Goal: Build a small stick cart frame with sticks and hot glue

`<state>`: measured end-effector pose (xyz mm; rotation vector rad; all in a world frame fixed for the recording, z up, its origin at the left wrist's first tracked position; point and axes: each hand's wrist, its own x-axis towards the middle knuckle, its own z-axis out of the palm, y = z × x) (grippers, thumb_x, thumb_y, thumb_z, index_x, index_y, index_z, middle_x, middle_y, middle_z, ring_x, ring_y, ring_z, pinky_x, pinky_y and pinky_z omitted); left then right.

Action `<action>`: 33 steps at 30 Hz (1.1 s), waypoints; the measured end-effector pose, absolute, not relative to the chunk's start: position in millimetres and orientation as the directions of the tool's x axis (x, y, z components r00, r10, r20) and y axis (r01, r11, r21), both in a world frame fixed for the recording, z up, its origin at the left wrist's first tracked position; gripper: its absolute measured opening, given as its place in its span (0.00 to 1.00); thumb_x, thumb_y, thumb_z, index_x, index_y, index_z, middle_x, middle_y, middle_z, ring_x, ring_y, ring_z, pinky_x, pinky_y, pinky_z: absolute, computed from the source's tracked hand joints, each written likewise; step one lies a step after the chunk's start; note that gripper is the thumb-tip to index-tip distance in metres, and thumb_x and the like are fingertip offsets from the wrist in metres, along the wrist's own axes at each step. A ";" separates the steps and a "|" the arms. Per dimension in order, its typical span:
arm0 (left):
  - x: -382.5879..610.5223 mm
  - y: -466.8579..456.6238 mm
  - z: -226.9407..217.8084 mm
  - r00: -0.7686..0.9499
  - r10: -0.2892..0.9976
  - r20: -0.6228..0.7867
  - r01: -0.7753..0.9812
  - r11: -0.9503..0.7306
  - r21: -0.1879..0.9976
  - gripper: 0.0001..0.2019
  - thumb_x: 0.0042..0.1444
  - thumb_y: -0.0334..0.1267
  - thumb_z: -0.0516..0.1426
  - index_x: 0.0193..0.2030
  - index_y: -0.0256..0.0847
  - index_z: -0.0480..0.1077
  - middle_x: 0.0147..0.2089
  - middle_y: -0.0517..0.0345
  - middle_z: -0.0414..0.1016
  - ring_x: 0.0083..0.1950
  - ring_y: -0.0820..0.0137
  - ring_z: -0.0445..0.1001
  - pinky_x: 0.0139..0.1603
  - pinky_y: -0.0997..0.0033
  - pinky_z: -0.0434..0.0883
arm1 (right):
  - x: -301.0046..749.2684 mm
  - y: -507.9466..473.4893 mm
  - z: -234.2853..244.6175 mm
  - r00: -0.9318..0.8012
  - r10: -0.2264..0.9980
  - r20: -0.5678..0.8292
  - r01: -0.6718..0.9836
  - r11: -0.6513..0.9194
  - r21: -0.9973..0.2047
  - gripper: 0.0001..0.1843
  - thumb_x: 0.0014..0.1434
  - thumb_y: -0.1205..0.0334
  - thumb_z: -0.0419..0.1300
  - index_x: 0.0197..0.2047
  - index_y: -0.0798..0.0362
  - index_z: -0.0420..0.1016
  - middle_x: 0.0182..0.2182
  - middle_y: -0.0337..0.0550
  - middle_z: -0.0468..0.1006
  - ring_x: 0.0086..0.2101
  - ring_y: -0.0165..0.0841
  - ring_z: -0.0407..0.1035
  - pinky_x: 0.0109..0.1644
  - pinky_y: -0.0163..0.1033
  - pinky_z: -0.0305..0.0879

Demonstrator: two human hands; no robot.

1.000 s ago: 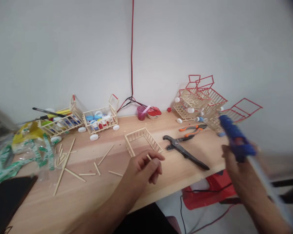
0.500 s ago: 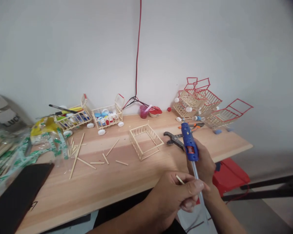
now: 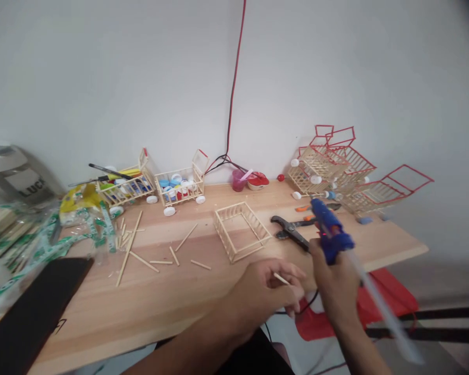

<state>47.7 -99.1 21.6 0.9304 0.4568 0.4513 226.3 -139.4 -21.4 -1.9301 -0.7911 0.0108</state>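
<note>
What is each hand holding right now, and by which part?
The left hand pinches a short wooden stick between thumb and fingers, one end poking out. The right hand grips a blue hot glue gun around its handle.

Bright, even light, faint shadows, wide-angle edge bending, motion-blurred glue stick (image 3: 383, 312)

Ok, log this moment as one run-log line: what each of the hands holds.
left hand: small wooden stick | right hand: blue hot glue gun | nearby: wooden stick frame
</note>
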 end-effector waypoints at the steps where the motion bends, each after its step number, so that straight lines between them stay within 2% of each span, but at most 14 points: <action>1: 40.0 -90.5 24.0 0.794 0.589 -0.150 -0.219 0.507 0.834 0.19 0.42 0.37 0.69 0.41 0.33 0.73 0.31 0.59 0.74 0.27 0.77 0.72 0.31 0.74 0.68 | 228.1 -138.9 -13.2 0.794 0.543 0.273 0.437 -0.198 -0.877 0.21 0.57 0.41 0.61 0.34 0.53 0.72 0.25 0.40 0.68 0.27 0.33 0.63 0.30 0.38 0.59; 3: 24.8 -70.9 29.3 0.726 0.682 -0.082 -0.309 0.431 0.848 0.17 0.48 0.38 0.67 0.42 0.34 0.72 0.33 0.57 0.76 0.27 0.75 0.73 0.30 0.73 0.70 | 229.7 -138.2 2.9 0.761 0.624 0.180 0.186 0.056 -0.981 0.21 0.54 0.42 0.65 0.35 0.52 0.69 0.23 0.34 0.62 0.25 0.28 0.58 0.26 0.34 0.56; 4: 18.2 -60.7 31.8 0.685 0.727 -0.049 -0.338 0.377 0.862 0.15 0.50 0.38 0.66 0.41 0.34 0.72 0.33 0.56 0.77 0.26 0.76 0.73 0.29 0.75 0.69 | 229.2 -138.2 9.5 0.721 0.681 0.130 0.035 0.152 -0.988 0.21 0.51 0.44 0.68 0.36 0.51 0.68 0.23 0.32 0.59 0.24 0.26 0.56 0.25 0.31 0.54; 6: 9.1 -41.5 35.3 0.614 0.788 -0.035 -0.348 0.310 0.885 0.13 0.52 0.39 0.66 0.39 0.33 0.73 0.33 0.56 0.78 0.25 0.79 0.71 0.27 0.77 0.68 | 225.6 -139.6 18.4 0.625 0.780 0.035 -0.202 0.205 -0.958 0.23 0.47 0.48 0.73 0.38 0.49 0.67 0.22 0.30 0.56 0.22 0.24 0.53 0.21 0.28 0.51; 8: 5.5 -26.4 35.7 0.603 0.797 -0.037 -0.316 0.282 0.906 0.13 0.52 0.40 0.66 0.40 0.32 0.74 0.34 0.55 0.79 0.23 0.81 0.69 0.25 0.79 0.66 | 219.1 -143.2 21.5 0.533 0.845 -0.035 -0.295 0.147 -0.944 0.24 0.46 0.50 0.74 0.39 0.48 0.67 0.24 0.31 0.60 0.21 0.24 0.54 0.18 0.27 0.50; 10: 6.0 -17.0 32.7 0.630 0.775 -0.052 -0.251 0.267 0.931 0.14 0.52 0.41 0.66 0.41 0.33 0.74 0.32 0.56 0.79 0.21 0.81 0.69 0.23 0.79 0.64 | 211.4 -148.2 20.8 0.476 0.877 -0.069 -0.281 0.077 -0.957 0.24 0.48 0.48 0.73 0.41 0.47 0.69 0.29 0.37 0.67 0.22 0.24 0.57 0.16 0.27 0.50; 12: 7.8 -13.0 27.4 0.623 0.781 -0.046 -0.206 0.220 0.954 0.14 0.50 0.41 0.66 0.37 0.33 0.72 0.29 0.56 0.79 0.20 0.80 0.68 0.20 0.80 0.61 | 204.3 -153.1 18.6 0.455 0.887 -0.081 -0.204 0.016 -0.979 0.22 0.51 0.45 0.70 0.42 0.48 0.70 0.35 0.42 0.72 0.21 0.24 0.57 0.15 0.29 0.49; 15: 8.3 -13.4 19.1 0.587 0.809 -0.029 -0.157 0.149 0.976 0.11 0.52 0.40 0.64 0.32 0.33 0.71 0.29 0.55 0.79 0.18 0.82 0.65 0.19 0.81 0.59 | 198.0 -158.3 15.5 0.406 0.909 -0.091 -0.106 -0.052 -0.993 0.21 0.54 0.45 0.67 0.44 0.49 0.70 0.36 0.43 0.74 0.17 0.21 0.52 0.16 0.31 0.50; 17: 6.3 -14.7 15.6 0.543 0.840 0.002 -0.117 0.073 0.990 0.10 0.54 0.40 0.63 0.33 0.32 0.75 0.31 0.54 0.80 0.18 0.82 0.64 0.20 0.80 0.60 | 196.2 -160.1 14.2 0.397 0.911 -0.113 -0.087 -0.085 -0.993 0.23 0.53 0.43 0.68 0.43 0.49 0.70 0.36 0.44 0.75 0.18 0.23 0.56 0.17 0.32 0.54; 19: 3.7 -15.8 13.9 0.451 0.886 0.108 -0.077 -0.081 0.994 0.08 0.55 0.38 0.63 0.35 0.34 0.79 0.35 0.53 0.81 0.22 0.79 0.68 0.23 0.78 0.65 | 194.9 -161.2 13.3 0.420 0.897 -0.141 -0.082 -0.117 -0.990 0.24 0.51 0.42 0.69 0.43 0.49 0.71 0.35 0.46 0.76 0.21 0.28 0.61 0.20 0.34 0.61; 22: 1.1 -17.7 13.3 0.308 0.882 0.358 0.006 -0.378 0.926 0.03 0.55 0.33 0.64 0.35 0.38 0.81 0.37 0.54 0.81 0.36 0.71 0.77 0.38 0.73 0.73 | 192.2 -162.3 11.7 0.457 0.879 -0.139 -0.067 -0.122 -0.990 0.24 0.51 0.41 0.68 0.41 0.50 0.72 0.32 0.44 0.75 0.22 0.28 0.61 0.25 0.37 0.68; 24: 0.9 -19.5 12.9 0.282 0.837 0.468 0.065 -0.503 0.862 0.04 0.55 0.30 0.64 0.36 0.39 0.81 0.36 0.54 0.82 0.40 0.69 0.78 0.45 0.70 0.73 | 190.1 -162.7 10.3 0.413 0.903 -0.117 -0.025 -0.117 -0.993 0.23 0.53 0.40 0.66 0.38 0.51 0.72 0.26 0.41 0.72 0.20 0.27 0.58 0.24 0.35 0.64; 26: 1.5 -21.6 12.0 0.286 0.808 0.515 0.111 -0.562 0.820 0.05 0.55 0.28 0.64 0.38 0.39 0.81 0.37 0.55 0.82 0.40 0.69 0.78 0.45 0.70 0.74 | 188.1 -162.5 9.3 0.343 0.934 -0.101 0.026 -0.117 -0.993 0.23 0.56 0.38 0.62 0.37 0.52 0.72 0.22 0.39 0.68 0.20 0.27 0.56 0.21 0.33 0.58; 33: 3.0 -25.1 9.0 0.285 0.760 0.585 0.198 -0.643 0.740 0.04 0.57 0.29 0.63 0.38 0.40 0.80 0.36 0.55 0.81 0.41 0.68 0.78 0.45 0.69 0.74 | 183.9 -160.9 12.4 0.316 0.940 -0.129 0.053 -0.153 -0.987 0.25 0.58 0.36 0.58 0.36 0.52 0.68 0.23 0.38 0.66 0.20 0.26 0.53 0.21 0.32 0.47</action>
